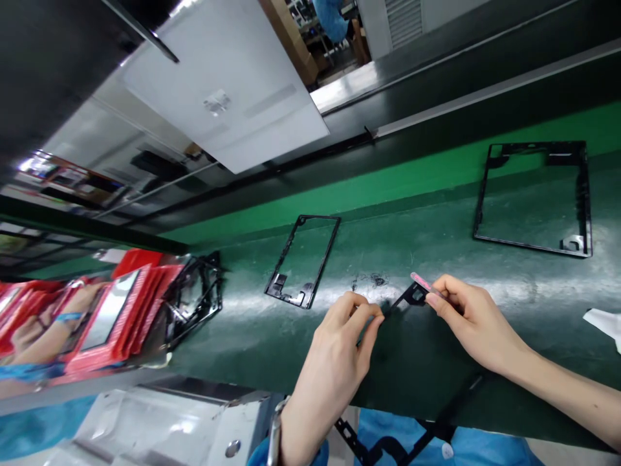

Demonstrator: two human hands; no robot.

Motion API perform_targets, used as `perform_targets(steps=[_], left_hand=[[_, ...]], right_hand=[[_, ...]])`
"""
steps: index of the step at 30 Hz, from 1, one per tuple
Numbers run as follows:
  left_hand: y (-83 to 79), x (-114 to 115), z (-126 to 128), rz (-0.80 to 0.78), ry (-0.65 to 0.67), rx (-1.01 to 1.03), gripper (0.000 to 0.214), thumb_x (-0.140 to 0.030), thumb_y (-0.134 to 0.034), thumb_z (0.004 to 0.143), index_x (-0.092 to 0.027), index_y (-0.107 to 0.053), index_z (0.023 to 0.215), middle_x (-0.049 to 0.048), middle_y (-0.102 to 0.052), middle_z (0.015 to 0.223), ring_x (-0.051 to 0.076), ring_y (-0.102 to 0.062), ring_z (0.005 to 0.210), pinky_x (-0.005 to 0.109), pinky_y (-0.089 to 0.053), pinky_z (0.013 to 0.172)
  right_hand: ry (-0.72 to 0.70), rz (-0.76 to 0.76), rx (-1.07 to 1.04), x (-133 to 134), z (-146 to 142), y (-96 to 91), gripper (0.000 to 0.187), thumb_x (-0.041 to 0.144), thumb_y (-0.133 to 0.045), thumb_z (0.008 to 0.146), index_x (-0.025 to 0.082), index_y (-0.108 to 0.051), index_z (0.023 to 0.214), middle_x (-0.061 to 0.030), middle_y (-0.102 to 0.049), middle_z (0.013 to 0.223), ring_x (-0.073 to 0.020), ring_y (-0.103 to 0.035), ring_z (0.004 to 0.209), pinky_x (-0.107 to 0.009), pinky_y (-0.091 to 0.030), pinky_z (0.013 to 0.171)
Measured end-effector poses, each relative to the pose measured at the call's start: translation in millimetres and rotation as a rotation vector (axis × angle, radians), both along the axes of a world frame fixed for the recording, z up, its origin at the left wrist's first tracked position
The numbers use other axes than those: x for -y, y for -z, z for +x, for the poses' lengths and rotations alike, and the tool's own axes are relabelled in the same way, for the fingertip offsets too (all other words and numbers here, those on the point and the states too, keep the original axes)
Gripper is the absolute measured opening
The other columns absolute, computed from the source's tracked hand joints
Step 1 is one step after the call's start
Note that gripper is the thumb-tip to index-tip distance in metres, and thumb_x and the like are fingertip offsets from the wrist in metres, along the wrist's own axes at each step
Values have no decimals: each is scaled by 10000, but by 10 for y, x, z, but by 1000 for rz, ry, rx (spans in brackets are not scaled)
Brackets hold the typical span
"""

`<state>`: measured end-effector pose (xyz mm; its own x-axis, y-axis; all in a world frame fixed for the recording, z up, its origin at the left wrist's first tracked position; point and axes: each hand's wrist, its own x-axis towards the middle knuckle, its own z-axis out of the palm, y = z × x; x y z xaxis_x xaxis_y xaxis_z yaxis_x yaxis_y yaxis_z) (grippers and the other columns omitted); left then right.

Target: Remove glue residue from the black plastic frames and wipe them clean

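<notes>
On the green bench [412,239], frames [566,151]; beyond, white panel [242,71]

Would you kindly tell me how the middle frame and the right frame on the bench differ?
The middle frame looks narrower and smaller in the picture; the right frame looks broader and larger. The middle frame has a blocky black piece at lower left, the right frame a pale rounded piece at lower right. Both are black, with open centres.
</notes>
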<state>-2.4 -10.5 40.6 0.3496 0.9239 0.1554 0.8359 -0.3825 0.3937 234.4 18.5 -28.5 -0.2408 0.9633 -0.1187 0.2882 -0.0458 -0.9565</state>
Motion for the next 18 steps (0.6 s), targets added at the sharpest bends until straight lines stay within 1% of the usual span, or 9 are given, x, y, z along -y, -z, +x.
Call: perform_targets(steps=[3, 6, 9, 11, 13, 14, 16, 18], left_hand=[[-98, 33, -51, -70, 40, 22, 133, -154, -534, 1080, -222, -638, 1033, 71, -589, 1197, 183, -641, 999, 305, -528, 874], [-113, 30, -23, -158, 78, 129, 173, -152, -489, 1095, -232, -629, 1031, 83, -559, 1362, 189, -625, 1146, 316, -508, 975], [-77, -7, 38, -236, 129, 316, 164, -169, -506, 1099, -231, -621, 1000, 70, -590, 1397, 210, -584, 1299, 359, -453, 1126], [-47, -31, 78, -309, 209, 454, 141, -200, -541, 1098, -227, -624, 987, 67, -638, 1385, 232, -564, 1362, 395, -428, 1186], [-19, -48, 111, -378, 268, 564, 125, -225, -559, 1099, -225, -631, 996, 62, -696, 1324, 229, -607, 1316, 382, -468, 1149], [-7, -54, 124, -391, 255, 596, 118, -232, -565, 1101, -228, -637, 1008, 52, -724, 1263, 213, -646, 1241, 353, -501, 1089], [16, -66, 141, -341, 148, 610, 122, -230, -566, 1104, -235, -657, 1023, 21, -746, 1099, 160, -689, 1006, 280, -535, 901], [41, -81, 148, -228, 39, 562, 133, -215, -583, 1095, -237, -676, 1002, -4, -721, 959, 130, -660, 839, 244, -507, 742]], right_hand=[[8, 0, 5, 1, -5, 13, 375, 560, -490, 1068, 238, -539, 881, 42, -481, 691, -143, -426, 617, -300, -304, 578], [14, 1, 10, 9, -1, 32, 371, 565, -492, 1066, 239, -544, 897, 43, -483, 695, -145, -434, 621, -300, -316, 585], [11, 7, 16, 13, 9, 53, 366, 569, -497, 1069, 240, -574, 929, 38, -503, 711, -152, -457, 638, -303, -332, 599], [4, 10, 15, 8, 14, 66, 365, 569, -494, 1074, 239, -595, 955, 29, -533, 732, -157, -477, 653, -307, -341, 609], [0, 14, 12, 2, 17, 72, 368, 568, -489, 1079, 239, -598, 957, 23, -553, 747, -160, -488, 661, -310, -347, 613], [-1, 16, 11, 0, 19, 72, 367, 565, -489, 1080, 238, -593, 949, 23, -552, 746, -159, -486, 659, -309, -347, 613], [-2, 18, 10, 2, 24, 61, 359, 554, -500, 1078, 237, -579, 930, 31, -524, 722, -154, -467, 643, -307, -335, 603], [-6, 16, 11, 9, 29, 42, 349, 542, -512, 1075, 237, -565, 916, 38, -495, 701, -149, -447, 627, -303, -321, 591]])
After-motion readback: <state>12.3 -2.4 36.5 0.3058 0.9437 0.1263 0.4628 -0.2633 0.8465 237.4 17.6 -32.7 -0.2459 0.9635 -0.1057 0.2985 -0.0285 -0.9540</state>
